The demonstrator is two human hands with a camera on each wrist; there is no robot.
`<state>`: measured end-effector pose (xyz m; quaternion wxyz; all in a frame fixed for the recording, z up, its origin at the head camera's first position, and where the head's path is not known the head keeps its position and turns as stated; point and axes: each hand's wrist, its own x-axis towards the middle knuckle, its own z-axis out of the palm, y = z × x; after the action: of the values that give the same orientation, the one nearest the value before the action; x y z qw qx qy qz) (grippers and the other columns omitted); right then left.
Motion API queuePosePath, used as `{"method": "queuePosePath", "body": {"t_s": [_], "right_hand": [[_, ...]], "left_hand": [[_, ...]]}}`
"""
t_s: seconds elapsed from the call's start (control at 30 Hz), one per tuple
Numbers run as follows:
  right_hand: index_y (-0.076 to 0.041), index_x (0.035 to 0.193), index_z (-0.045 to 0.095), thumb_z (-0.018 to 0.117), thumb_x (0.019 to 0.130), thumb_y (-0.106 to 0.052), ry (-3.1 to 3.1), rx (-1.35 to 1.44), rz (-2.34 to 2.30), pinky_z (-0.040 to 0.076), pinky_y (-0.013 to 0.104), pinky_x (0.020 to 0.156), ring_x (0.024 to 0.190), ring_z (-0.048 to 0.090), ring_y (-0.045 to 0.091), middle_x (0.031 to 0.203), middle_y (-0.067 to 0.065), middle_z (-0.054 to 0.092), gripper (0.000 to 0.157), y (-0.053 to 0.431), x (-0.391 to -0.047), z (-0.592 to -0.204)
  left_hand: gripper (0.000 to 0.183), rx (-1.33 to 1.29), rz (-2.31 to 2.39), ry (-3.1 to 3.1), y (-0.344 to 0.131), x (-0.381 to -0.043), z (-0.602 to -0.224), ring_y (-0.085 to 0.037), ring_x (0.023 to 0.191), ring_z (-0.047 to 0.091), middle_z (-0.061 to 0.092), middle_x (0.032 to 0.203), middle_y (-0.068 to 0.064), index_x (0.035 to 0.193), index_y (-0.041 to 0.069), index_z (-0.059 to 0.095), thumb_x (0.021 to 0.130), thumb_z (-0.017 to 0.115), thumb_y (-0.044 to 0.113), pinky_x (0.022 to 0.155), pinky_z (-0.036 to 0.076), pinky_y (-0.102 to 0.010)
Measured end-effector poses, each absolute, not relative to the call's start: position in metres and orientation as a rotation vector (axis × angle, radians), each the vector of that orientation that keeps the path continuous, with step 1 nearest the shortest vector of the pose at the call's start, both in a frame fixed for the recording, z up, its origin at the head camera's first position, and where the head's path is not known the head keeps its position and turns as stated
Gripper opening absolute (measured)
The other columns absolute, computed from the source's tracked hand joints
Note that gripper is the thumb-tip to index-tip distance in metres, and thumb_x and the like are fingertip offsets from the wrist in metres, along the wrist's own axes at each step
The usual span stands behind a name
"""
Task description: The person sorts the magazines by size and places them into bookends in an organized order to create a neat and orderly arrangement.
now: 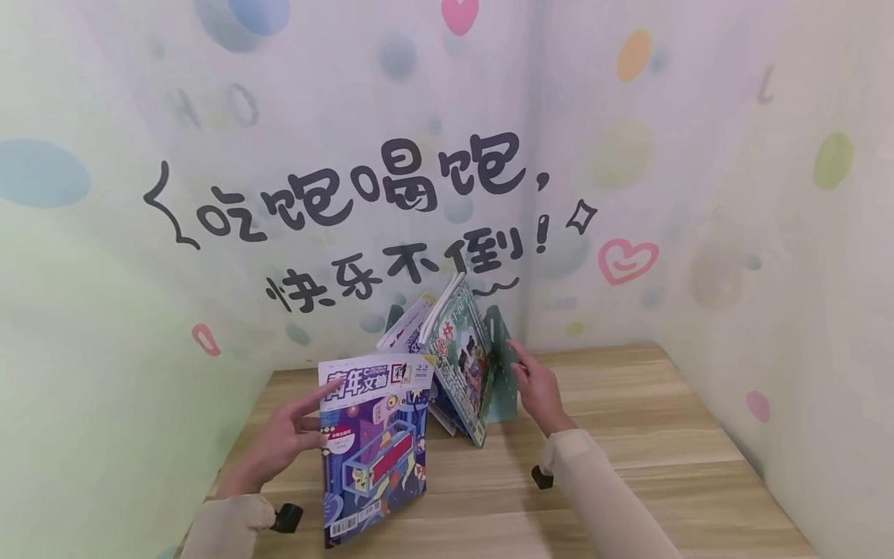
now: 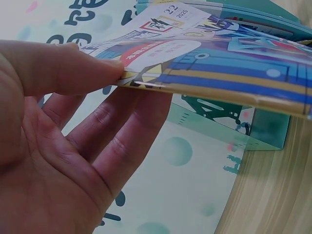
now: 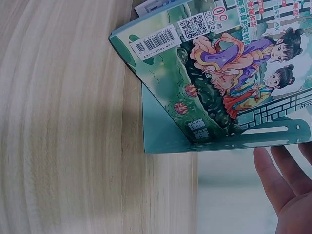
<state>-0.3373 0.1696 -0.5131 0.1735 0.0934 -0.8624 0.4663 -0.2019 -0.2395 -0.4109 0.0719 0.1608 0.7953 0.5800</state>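
My left hand (image 1: 279, 435) pinches a purple youth magazine (image 1: 377, 454) at its left edge, thumb on the front cover and fingers behind, as the left wrist view shows. The magazine stands nearly upright, cover facing me, in front of the other magazines. A green-covered magazine (image 1: 464, 361) with two illustrated figures leans sideways beside a teal bookend (image 1: 503, 380). My right hand (image 1: 541, 388) is at the bookend's right side, its fingertips (image 3: 263, 158) extended against the outer face. Behind the purple magazine, more magazines (image 1: 405, 330) lean to the right, partly hidden.
Everything stands on a wood-grain table (image 1: 594, 489) at the back, close to a pale printed wall (image 1: 698, 194) with large dark lettering. Another teal bookend part (image 1: 394, 314) shows behind the leaning magazines. Side walls flank the table on the left and right.
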Motion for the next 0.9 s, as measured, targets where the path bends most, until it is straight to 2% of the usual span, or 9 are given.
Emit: {"method": "queuePosePath", "body": {"t_s": [0.7, 0.9], "right_hand": [[-0.026, 0.144, 0.048, 0.055, 0.099, -0.010, -2.432, 0.272, 1.333, 0.054, 0.046, 0.086, 0.113, 0.061, 0.035, 0.136, 0.015, 0.056, 0.048, 0.1698, -0.3382, -0.5145], [-0.025, 0.143, 0.049, 0.055, 0.099, -0.009, -2.429, 0.267, 1.323, 0.054, 0.047, 0.087, 0.112, 0.061, 0.035, 0.135, 0.016, 0.056, 0.048, 0.1690, -0.3376, -0.5131]], "left_hand": [[0.077, 0.376, 1.777, 2.403, -0.2478, -0.1998, -0.4160, -0.046, 0.111, 0.059, 0.036, 0.144, -0.036, 0.152, 0.015, 0.034, 0.085, 0.065, -0.005, 0.081, 0.057, -0.046], [0.076, 0.368, 1.774, 2.413, -0.2452, -0.2022, -0.4165, -0.046, 0.112, 0.058, 0.035, 0.146, -0.033, 0.152, 0.018, 0.035, 0.086, 0.066, -0.002, 0.083, 0.056, -0.047]]}}
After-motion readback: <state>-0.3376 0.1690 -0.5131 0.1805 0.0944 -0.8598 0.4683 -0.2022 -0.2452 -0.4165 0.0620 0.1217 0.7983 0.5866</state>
